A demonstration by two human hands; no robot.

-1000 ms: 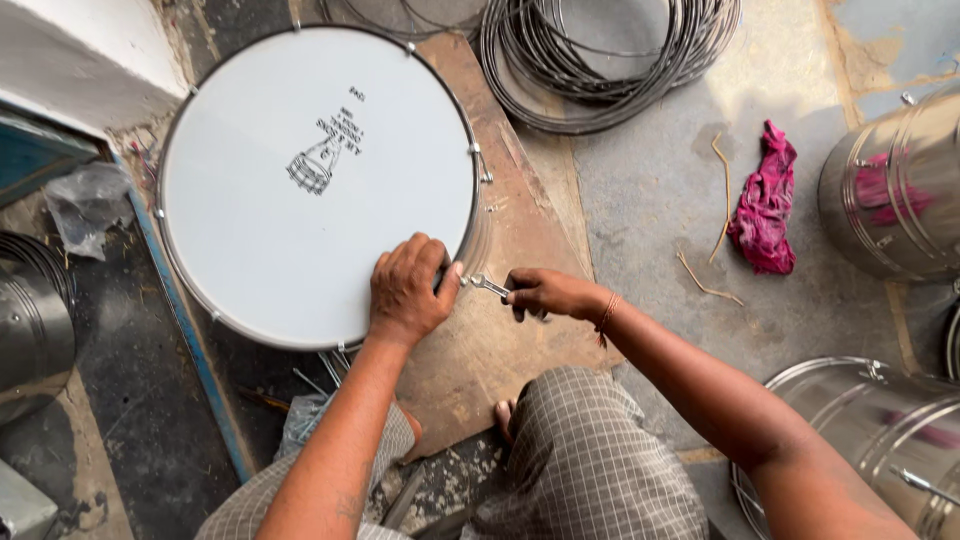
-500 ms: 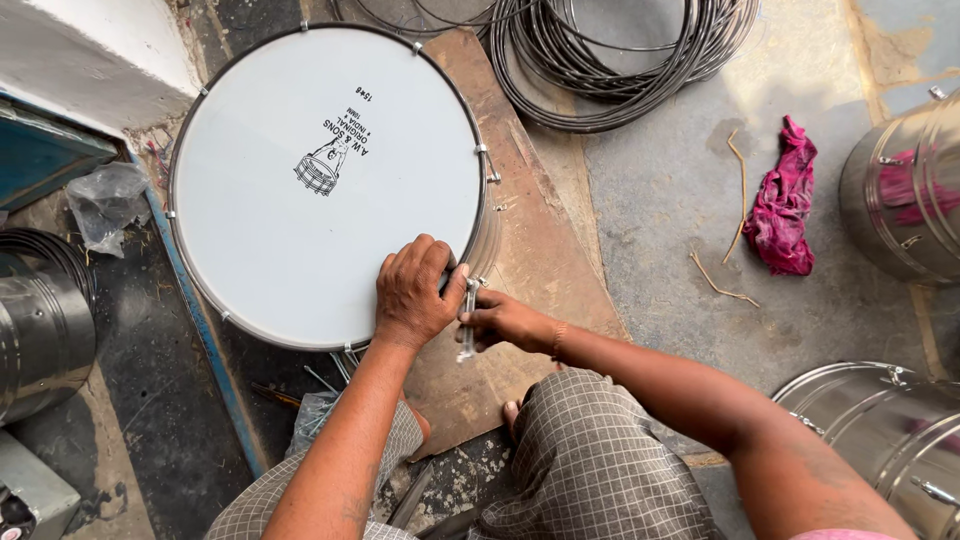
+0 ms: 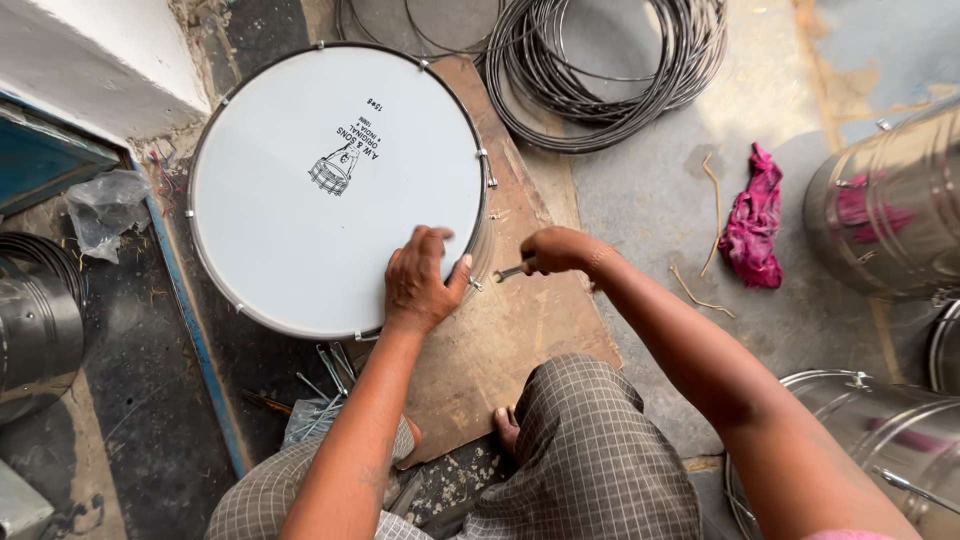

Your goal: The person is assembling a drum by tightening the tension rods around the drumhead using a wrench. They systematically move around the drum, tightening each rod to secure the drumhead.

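Left hand [image 3: 422, 283] presses flat, fingers spread, on the white drum [image 3: 330, 190]; right hand [image 3: 553, 250] beside its rim grips a metal wrench [image 3: 508, 271].

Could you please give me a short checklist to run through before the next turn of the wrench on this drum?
1. Left hand braces the drum, palm flat on the white head near the rim: ok.
2. Right hand grips the small metal wrench: ok.
3. Wrench tip seated on the rim fitting: cannot tell, too small to see.
4. Drum resting flat on the brown board: ok.
5. Space around the right elbow: ok, the steel drum shell stands apart.
6. Loose metal rods near the knee: not ok, close underfoot.
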